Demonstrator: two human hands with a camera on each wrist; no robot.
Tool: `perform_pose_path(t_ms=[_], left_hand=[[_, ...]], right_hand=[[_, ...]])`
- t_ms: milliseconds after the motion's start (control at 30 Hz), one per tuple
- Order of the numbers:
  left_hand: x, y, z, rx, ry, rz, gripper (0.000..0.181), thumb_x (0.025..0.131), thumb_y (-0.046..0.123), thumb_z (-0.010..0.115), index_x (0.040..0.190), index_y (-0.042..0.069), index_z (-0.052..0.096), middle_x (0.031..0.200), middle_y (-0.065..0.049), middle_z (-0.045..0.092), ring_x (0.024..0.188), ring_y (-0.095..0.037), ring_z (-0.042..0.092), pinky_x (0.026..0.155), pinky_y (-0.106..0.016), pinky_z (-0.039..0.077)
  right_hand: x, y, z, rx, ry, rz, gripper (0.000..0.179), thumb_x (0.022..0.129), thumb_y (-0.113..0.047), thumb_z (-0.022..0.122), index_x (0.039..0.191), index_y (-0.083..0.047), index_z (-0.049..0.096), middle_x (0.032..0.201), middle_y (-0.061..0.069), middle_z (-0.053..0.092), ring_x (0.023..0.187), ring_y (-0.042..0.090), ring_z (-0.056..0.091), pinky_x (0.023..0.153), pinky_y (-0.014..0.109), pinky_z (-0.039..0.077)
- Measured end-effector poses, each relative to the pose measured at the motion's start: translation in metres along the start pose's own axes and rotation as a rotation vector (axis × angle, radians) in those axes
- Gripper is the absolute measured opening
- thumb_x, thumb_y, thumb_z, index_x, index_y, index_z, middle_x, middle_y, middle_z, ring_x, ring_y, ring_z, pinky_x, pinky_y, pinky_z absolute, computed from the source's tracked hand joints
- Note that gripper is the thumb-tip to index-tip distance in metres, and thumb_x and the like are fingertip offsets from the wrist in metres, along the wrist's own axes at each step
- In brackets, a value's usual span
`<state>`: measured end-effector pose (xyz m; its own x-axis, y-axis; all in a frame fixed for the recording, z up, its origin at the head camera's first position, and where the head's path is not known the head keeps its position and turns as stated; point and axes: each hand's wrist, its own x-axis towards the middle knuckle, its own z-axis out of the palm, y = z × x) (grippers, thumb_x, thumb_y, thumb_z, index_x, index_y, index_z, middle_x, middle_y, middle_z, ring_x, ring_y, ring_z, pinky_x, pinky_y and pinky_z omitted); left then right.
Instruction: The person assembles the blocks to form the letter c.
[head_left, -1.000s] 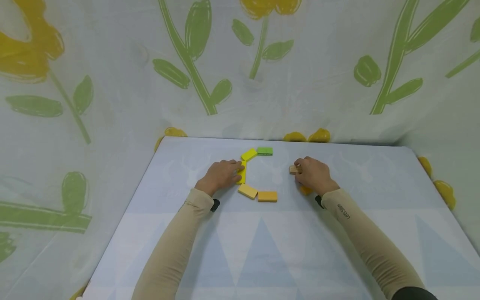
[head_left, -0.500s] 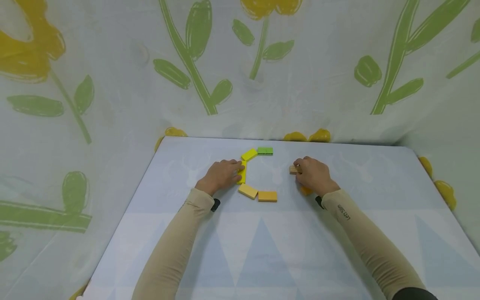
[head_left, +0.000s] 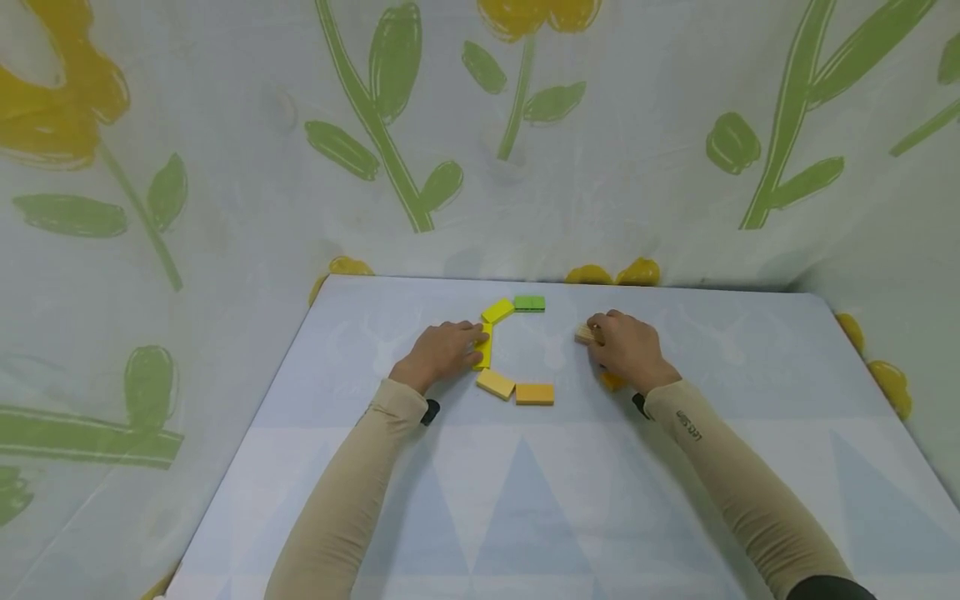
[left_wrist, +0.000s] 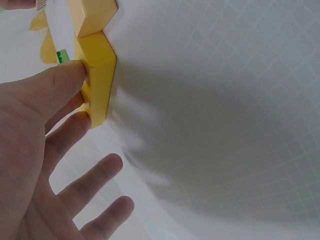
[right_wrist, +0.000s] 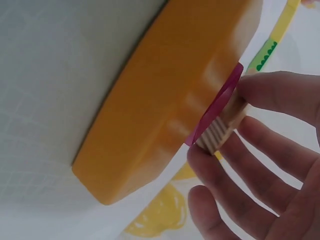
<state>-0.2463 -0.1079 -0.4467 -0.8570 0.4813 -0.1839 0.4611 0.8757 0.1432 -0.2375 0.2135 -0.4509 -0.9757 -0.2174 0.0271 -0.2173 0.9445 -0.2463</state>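
Note:
My left hand [head_left: 444, 350] rests over a yellow block [head_left: 487, 354], pinching it between thumb and fingers; two other fingers stretch away from it in the left wrist view. My right hand [head_left: 628, 343] grips a light wooden block [head_left: 583, 334] by its right part, and the palm hides the rest. In the right wrist view, a ridged wooden face of that block [right_wrist: 214, 135] shows between thumb and fingers, with a magenta strip [right_wrist: 220, 105] along its edge. Just below the right hand lies an orange block [head_left: 612, 381], partly covered.
A curved row runs on the table [head_left: 480, 533]: a green block [head_left: 529, 303], a bright yellow block [head_left: 498, 311], a pale yellow block [head_left: 496, 384] and a light orange block [head_left: 535, 394]. Behind the table hangs a flower-printed cloth [head_left: 637, 183].
The wooden block in my right hand has turned slightly, and its free end has shifted a little left and away. My left hand and the row of blocks stay put.

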Motion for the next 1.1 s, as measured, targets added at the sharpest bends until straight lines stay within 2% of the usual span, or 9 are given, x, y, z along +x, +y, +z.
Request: perform_pose_path(t_ms=[433,767,1100], left_hand=[[0.000,0.000,0.000,0.003,0.003,0.008,0.045,0.104,0.035,0.057,0.147,0.020,0.056,0.152,-0.008,0.050,0.132,-0.033,0.052,0.105,-0.050,0.046],[0.000,-0.001,0.000,0.009,0.006,0.016,0.045,0.105,0.035,0.056,0.147,0.019,0.056,0.152,-0.008,0.051,0.131,-0.032,0.053,0.104,-0.050,0.046],[0.000,-0.001,0.001,0.008,-0.010,0.002,0.046,0.105,0.036,0.055,0.148,0.020,0.054,0.153,-0.007,0.049,0.133,-0.032,0.051,0.107,-0.050,0.044]], right_hand=[[0.004,-0.001,-0.006,0.029,0.123,-0.020,0.039,0.091,-0.027,0.076,0.124,-0.008,0.070,0.100,0.011,0.068,0.077,0.025,0.062,0.069,0.045,0.057],[0.012,-0.008,-0.017,0.061,0.231,-0.027,0.042,0.092,-0.031,0.076,0.128,-0.011,0.068,0.104,0.009,0.069,0.081,0.025,0.061,0.073,0.045,0.058],[0.022,-0.014,-0.019,0.074,0.252,-0.036,0.038,0.092,-0.031,0.074,0.122,-0.008,0.069,0.107,0.011,0.068,0.080,0.024,0.061,0.070,0.043,0.057]])
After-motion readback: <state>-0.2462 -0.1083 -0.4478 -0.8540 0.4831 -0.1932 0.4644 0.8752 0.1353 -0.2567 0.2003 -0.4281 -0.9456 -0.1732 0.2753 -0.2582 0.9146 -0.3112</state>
